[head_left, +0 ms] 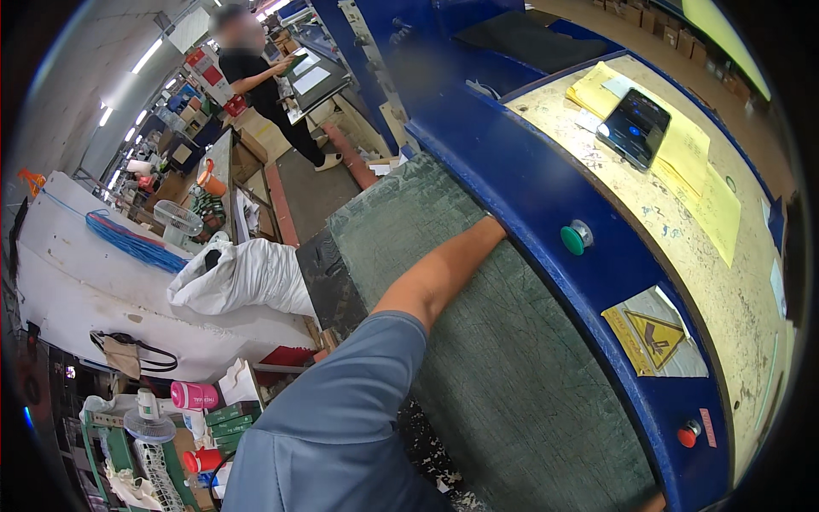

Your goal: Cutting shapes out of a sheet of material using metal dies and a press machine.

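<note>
My left arm stretches across a scratched green cutting board (478,358) on the press bed. At the wrist, my left hand (492,229) goes under the lower edge of the blue press beam (546,205). Its fingers are hidden there, along with anything they hold. Of my right arm or hand (655,503) only a small patch of skin shows at the bottom edge, below the beam; its fingers are out of sight. On the beam's front sit a green push button (576,238), a red push button (688,433) and a yellow hand-hazard label (655,334).
A phone (636,128) lies on yellow paper (695,171) atop the press. A white sack (243,277) is left of the board. At the lower left, a small fan (149,418) stands among clutter. Farther back, another person (260,81) stands at a table.
</note>
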The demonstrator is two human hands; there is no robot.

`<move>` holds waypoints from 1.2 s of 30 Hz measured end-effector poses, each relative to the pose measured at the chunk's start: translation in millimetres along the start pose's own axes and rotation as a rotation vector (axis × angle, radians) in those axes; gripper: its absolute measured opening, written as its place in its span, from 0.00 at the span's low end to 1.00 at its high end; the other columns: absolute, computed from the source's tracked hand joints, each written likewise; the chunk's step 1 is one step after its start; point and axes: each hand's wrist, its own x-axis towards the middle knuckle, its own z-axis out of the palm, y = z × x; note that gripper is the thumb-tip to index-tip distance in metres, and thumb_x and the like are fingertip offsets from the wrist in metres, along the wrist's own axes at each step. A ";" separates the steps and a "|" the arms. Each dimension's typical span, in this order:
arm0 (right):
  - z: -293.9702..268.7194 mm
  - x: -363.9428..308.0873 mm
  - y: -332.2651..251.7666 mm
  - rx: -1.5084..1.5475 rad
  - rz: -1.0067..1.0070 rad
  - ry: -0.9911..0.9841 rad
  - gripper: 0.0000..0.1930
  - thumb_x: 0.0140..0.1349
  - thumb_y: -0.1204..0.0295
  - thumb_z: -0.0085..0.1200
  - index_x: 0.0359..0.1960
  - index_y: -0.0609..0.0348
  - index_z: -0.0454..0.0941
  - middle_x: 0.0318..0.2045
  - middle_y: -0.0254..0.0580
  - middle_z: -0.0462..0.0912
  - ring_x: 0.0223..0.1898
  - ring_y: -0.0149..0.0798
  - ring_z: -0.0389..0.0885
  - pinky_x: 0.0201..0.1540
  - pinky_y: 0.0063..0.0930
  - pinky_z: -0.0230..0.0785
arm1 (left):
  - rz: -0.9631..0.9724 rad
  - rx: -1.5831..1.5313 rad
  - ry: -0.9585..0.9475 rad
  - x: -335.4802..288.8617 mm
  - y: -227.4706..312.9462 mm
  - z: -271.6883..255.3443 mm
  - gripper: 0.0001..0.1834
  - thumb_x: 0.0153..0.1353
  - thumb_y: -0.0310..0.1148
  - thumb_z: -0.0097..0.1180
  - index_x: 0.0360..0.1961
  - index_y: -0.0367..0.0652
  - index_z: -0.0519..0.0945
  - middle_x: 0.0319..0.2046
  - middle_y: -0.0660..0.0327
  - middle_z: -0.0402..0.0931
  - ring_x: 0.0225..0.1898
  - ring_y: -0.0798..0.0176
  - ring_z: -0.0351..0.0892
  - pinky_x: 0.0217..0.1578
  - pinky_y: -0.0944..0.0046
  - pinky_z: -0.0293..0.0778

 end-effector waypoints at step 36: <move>-84.2 -87.0 254.1 0.132 0.636 0.089 0.32 0.71 0.45 0.52 0.64 0.59 0.81 0.64 0.57 0.82 0.65 0.59 0.79 0.67 0.61 0.65 | 0.332 -0.068 -0.042 -92.3 -127.8 -80.6 0.26 0.55 0.33 0.66 0.59 0.56 0.82 0.64 0.57 0.72 0.68 0.45 0.68 0.62 0.35 0.61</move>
